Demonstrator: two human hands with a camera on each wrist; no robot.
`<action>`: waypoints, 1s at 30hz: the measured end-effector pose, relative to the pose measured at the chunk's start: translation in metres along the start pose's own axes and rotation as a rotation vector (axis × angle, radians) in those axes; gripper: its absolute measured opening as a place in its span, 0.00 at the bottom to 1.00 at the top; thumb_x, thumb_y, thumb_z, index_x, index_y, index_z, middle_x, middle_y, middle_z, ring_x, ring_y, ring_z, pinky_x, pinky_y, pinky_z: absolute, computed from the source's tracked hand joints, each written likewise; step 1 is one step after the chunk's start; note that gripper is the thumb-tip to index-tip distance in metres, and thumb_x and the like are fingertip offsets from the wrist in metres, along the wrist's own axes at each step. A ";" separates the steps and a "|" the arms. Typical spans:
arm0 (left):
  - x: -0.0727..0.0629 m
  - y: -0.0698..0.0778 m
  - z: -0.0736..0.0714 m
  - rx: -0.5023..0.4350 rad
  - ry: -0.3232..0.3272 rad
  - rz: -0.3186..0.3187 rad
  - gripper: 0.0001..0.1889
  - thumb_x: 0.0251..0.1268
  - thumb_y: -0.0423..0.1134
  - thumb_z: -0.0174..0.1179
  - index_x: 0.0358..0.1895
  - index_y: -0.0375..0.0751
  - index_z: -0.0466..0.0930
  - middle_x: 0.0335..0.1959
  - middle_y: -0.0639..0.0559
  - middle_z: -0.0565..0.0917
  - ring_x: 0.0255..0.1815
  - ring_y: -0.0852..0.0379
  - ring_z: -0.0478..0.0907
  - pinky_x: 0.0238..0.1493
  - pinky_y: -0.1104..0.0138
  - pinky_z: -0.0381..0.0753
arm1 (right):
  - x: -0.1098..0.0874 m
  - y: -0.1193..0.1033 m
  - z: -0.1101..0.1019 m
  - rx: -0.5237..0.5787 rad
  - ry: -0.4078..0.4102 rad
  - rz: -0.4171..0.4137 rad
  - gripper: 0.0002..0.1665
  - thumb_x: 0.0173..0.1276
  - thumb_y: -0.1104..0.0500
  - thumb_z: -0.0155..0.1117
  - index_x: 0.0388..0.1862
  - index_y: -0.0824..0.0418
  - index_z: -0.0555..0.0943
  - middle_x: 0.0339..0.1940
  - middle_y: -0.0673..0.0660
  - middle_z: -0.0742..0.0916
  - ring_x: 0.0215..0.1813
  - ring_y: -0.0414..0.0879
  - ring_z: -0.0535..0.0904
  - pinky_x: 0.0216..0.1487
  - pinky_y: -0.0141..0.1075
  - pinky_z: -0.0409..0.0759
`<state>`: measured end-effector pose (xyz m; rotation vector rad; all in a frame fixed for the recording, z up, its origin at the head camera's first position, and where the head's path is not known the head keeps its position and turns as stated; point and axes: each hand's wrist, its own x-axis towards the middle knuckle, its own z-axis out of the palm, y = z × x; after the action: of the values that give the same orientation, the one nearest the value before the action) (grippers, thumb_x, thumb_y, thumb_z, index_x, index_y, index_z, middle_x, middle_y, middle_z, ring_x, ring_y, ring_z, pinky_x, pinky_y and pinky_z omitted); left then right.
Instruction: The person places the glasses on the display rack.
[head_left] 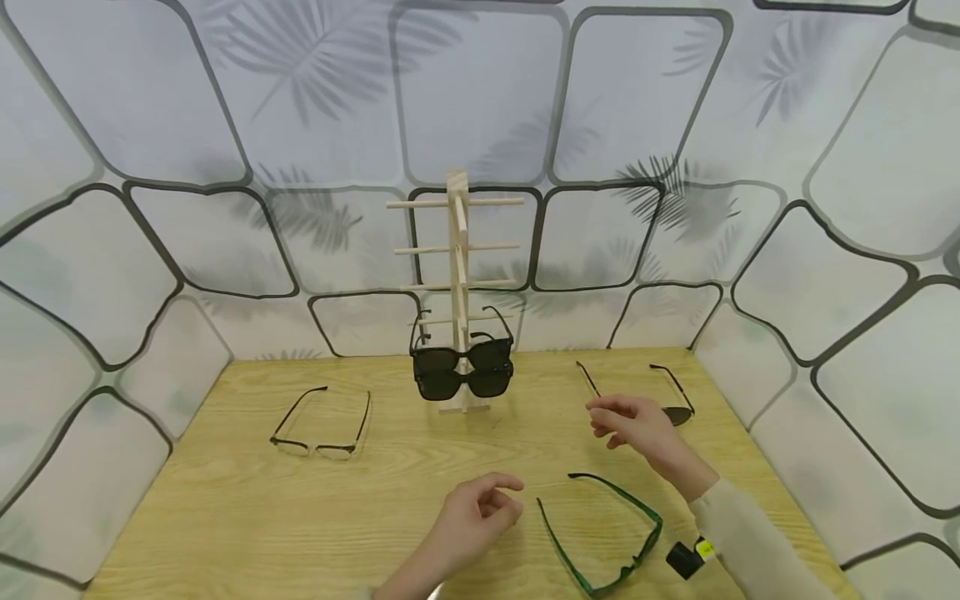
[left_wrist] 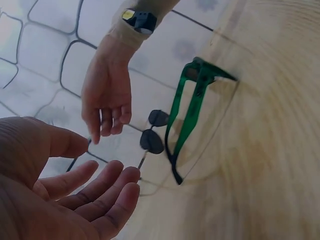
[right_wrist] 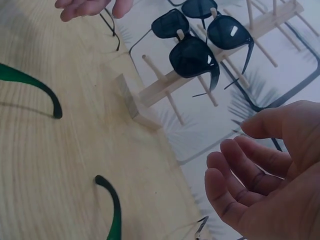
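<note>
Right hand [head_left: 637, 429]: empty, thumb apart from fingers; reaching carelessly, we might knock the sunglasses [head_left: 678, 415] near it.
Left hand [head_left: 478, 517]: likewise empty.
Green glasses [left_wrist: 194, 107]: on the tabletop [head_left: 300, 517]; our sleeve [head_left: 757, 533] might snag them.

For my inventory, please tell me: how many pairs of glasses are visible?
5: upper black pair and lower black pair on the wooden stand; clear pair at left; green pair at front right; thin dark pair at right, partly hidden by the right hand.

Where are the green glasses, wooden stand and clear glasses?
Green glasses [left_wrist: 191, 111]: left wrist view, temple arm.
Wooden stand [head_left: 454, 271]: head view, upright post.
Clear glasses [head_left: 334, 453]: head view, picture-right lens.
</note>
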<state>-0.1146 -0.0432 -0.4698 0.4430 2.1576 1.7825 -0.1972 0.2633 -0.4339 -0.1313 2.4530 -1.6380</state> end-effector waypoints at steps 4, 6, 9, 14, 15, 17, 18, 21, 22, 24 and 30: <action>-0.002 -0.006 0.012 -0.019 -0.048 -0.010 0.16 0.76 0.39 0.64 0.60 0.36 0.84 0.39 0.43 0.90 0.30 0.61 0.82 0.32 0.72 0.79 | -0.005 0.009 0.000 0.001 -0.010 0.014 0.26 0.81 0.54 0.64 0.68 0.71 0.79 0.48 0.58 0.90 0.46 0.46 0.87 0.44 0.43 0.89; -0.004 -0.008 0.017 -0.028 -0.066 -0.016 0.16 0.75 0.37 0.64 0.60 0.35 0.84 0.38 0.44 0.90 0.30 0.61 0.81 0.31 0.73 0.79 | -0.007 0.013 0.000 0.000 -0.012 0.027 0.27 0.81 0.54 0.64 0.68 0.71 0.79 0.49 0.59 0.90 0.46 0.45 0.87 0.44 0.42 0.88; -0.006 -0.011 0.025 -0.030 -0.083 -0.033 0.15 0.74 0.35 0.64 0.59 0.35 0.84 0.36 0.45 0.89 0.29 0.62 0.81 0.30 0.74 0.78 | -0.009 0.018 0.001 -0.006 -0.008 0.044 0.28 0.80 0.54 0.64 0.69 0.72 0.78 0.50 0.62 0.90 0.46 0.45 0.87 0.44 0.43 0.89; -0.006 -0.016 0.035 -0.022 -0.107 -0.067 0.15 0.72 0.33 0.64 0.58 0.36 0.85 0.35 0.51 0.89 0.29 0.65 0.80 0.30 0.73 0.77 | -0.014 0.024 0.000 -0.025 -0.004 0.051 0.28 0.80 0.54 0.64 0.69 0.73 0.78 0.55 0.68 0.89 0.46 0.46 0.87 0.43 0.42 0.89; -0.005 -0.018 0.036 -0.023 -0.113 -0.072 0.15 0.72 0.33 0.64 0.58 0.37 0.85 0.34 0.51 0.89 0.29 0.66 0.80 0.30 0.73 0.77 | -0.015 0.026 -0.001 -0.031 -0.006 0.055 0.28 0.80 0.55 0.64 0.69 0.73 0.78 0.55 0.69 0.89 0.46 0.47 0.87 0.43 0.41 0.89; -0.004 -0.020 0.039 -0.023 -0.127 -0.077 0.15 0.72 0.33 0.64 0.58 0.37 0.85 0.35 0.52 0.89 0.30 0.67 0.80 0.31 0.73 0.77 | -0.016 0.029 -0.003 -0.039 -0.015 0.061 0.28 0.81 0.55 0.63 0.69 0.74 0.78 0.54 0.70 0.89 0.47 0.48 0.87 0.43 0.41 0.89; -0.004 -0.021 0.041 -0.027 -0.135 -0.080 0.15 0.72 0.33 0.64 0.59 0.37 0.85 0.35 0.52 0.89 0.30 0.67 0.80 0.32 0.73 0.78 | -0.017 0.031 -0.004 -0.043 -0.021 0.064 0.28 0.81 0.55 0.63 0.69 0.74 0.77 0.54 0.70 0.89 0.47 0.48 0.87 0.43 0.41 0.89; -0.003 -0.023 0.045 -0.026 -0.157 -0.080 0.15 0.71 0.33 0.65 0.58 0.37 0.85 0.34 0.52 0.89 0.30 0.68 0.80 0.33 0.73 0.79 | -0.018 0.037 -0.007 -0.045 -0.040 0.064 0.28 0.81 0.56 0.63 0.69 0.75 0.77 0.52 0.69 0.89 0.46 0.49 0.87 0.42 0.41 0.89; -0.003 -0.023 0.046 -0.025 -0.163 -0.075 0.15 0.71 0.33 0.64 0.58 0.36 0.85 0.34 0.52 0.89 0.30 0.68 0.80 0.33 0.73 0.80 | -0.019 0.039 -0.008 -0.043 -0.048 0.063 0.28 0.81 0.56 0.63 0.69 0.75 0.77 0.52 0.69 0.89 0.46 0.49 0.87 0.42 0.41 0.89; -0.003 -0.025 0.048 -0.027 -0.173 -0.076 0.15 0.70 0.33 0.64 0.58 0.37 0.85 0.34 0.52 0.89 0.30 0.68 0.81 0.34 0.73 0.80 | -0.020 0.043 -0.010 -0.043 -0.070 0.065 0.28 0.81 0.56 0.63 0.69 0.75 0.77 0.52 0.69 0.89 0.46 0.49 0.87 0.42 0.41 0.89; -0.004 -0.030 0.055 -0.057 -0.206 -0.107 0.16 0.67 0.31 0.62 0.57 0.37 0.85 0.34 0.52 0.89 0.31 0.66 0.83 0.34 0.74 0.81 | -0.025 0.054 -0.014 -0.057 -0.130 0.105 0.29 0.81 0.54 0.62 0.69 0.75 0.76 0.54 0.67 0.89 0.48 0.50 0.87 0.44 0.43 0.88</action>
<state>-0.0895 -0.0018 -0.5094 0.4669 1.9477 1.6584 -0.1739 0.3017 -0.4760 -0.1117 2.3672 -1.4698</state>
